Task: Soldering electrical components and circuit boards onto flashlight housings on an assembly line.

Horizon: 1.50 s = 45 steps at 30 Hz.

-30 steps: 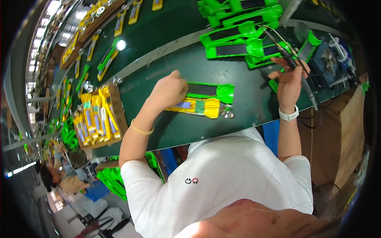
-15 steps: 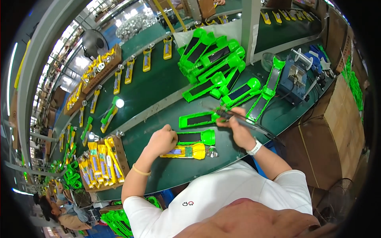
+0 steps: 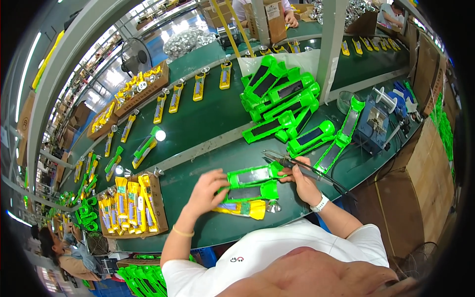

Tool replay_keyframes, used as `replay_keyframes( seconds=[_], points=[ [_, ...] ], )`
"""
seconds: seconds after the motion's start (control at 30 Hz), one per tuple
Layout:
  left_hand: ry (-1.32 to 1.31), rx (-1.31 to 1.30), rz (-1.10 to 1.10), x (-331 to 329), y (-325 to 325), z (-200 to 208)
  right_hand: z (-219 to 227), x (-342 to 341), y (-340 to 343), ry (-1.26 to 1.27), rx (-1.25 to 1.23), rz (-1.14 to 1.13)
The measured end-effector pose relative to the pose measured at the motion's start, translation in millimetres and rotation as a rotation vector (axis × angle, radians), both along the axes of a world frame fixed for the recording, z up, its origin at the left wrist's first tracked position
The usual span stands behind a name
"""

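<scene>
The right hand [image 3: 303,184] is closed around a dark soldering iron [image 3: 286,161], its fingertips close to the right end of a green case [image 3: 251,176]. The left hand [image 3: 207,192] has bent, partly spread fingers at that case's left end; whether they grip it or only touch it, I cannot tell. The case lies between the two hands, above the front part of the bench [image 3: 213,158], with a dark panel in its frame. A second green case [image 3: 253,192] lies just beside it on the wearer's side, then a yellow case [image 3: 247,209] with a shiny reflector [image 3: 272,206] near its right end.

Of markings, the white shirt [image 3: 292,237] bears two small face-like emblems, one black and one red, on the chest. A long cardboard box [image 3: 140,105] of yellow parts across the bench has a line of dark print along its side. A carton [image 3: 275,20] farther back shows dark print too. At left, an open box [image 3: 159,208] holds yellow cases, one of them with a pale tag.
</scene>
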State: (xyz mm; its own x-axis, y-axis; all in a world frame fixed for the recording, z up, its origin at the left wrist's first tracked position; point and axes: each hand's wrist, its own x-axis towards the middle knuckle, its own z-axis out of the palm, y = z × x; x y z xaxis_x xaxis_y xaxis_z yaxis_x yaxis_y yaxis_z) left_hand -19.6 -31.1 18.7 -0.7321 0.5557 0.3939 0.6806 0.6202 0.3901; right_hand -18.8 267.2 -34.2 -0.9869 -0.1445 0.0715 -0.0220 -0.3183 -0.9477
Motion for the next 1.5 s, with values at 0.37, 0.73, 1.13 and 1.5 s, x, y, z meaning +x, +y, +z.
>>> replay_keyframes(
  seconds=[0.37,0.73,1.13,1.5],
  points=[
    [0.048,0.003,0.135,24,-5,-6,-4,-4,-2,0.003,0.016,0.032],
    [-0.179,-0.048,0.018,68,2,-12,-11,-4,2,-0.046,-0.039,0.075],
    [-0.169,0.08,0.353,-195,-63,-12,-4,-4,2,0.086,0.062,0.072],
    [-0.311,-0.103,1.031,-365,-67,-40,-19,1,0,0.062,-0.091,0.12]
  ],
)
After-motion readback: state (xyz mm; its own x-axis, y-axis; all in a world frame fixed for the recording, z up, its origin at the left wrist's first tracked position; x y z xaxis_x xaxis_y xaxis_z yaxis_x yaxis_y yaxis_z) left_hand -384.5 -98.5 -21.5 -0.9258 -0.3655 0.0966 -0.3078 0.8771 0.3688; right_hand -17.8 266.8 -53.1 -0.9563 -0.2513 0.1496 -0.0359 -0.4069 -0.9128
